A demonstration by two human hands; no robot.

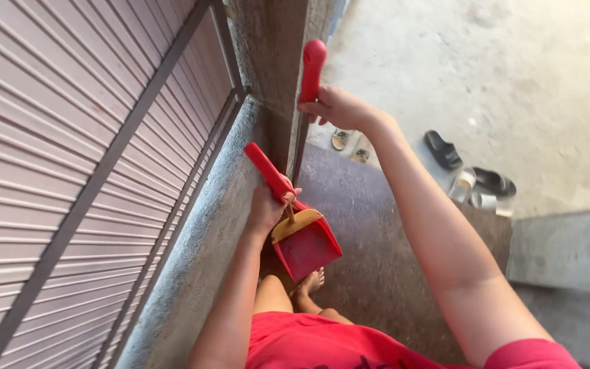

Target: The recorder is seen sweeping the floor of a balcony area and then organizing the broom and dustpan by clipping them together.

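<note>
Dustpan (306, 244), red with a yellow inner lip, hangs tilted with its mouth toward the floor above a bare foot (311, 281), its red handle gripped in the closed left hand (268, 206) close to a rough concrete wall (223, 225). Right hand (339, 107) is closed around a red broom handle (312, 68), which stands nearly upright beside the concrete pillar (268, 55), with the thin dark stick below it running down toward the purple-grey step (377, 232). Ribbed metal shutter (56, 157) fills the left side, and black sandals (443, 149) and other footwear lie well apart on the pale ground beyond the step.
</note>
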